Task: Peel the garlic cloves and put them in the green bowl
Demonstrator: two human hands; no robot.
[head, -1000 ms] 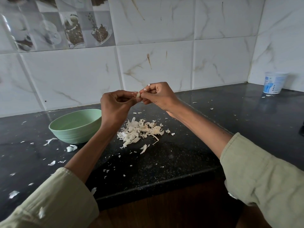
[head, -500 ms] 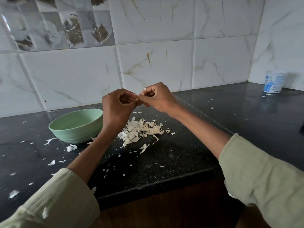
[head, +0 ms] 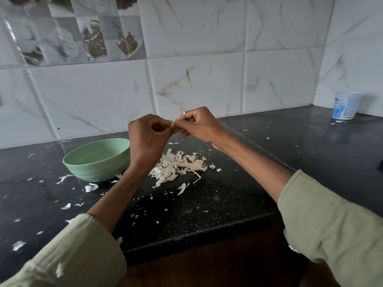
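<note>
Both hands up above the counter: left hand and right hand pinch one garlic clove between fingertips, so I call this mid-peel. Peelings lie heaped below; green bowl waits just left. Next, I reckon: strip the last skin, then carry the clove left and drop it in.

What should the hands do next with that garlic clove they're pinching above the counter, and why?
Probably keep stripping skin. Both the left hand and right hand pinch the garlic clove in the air, skin apparently still on it. Let the peel drop onto the pile of skins, then move the clove to the green bowl.
</note>
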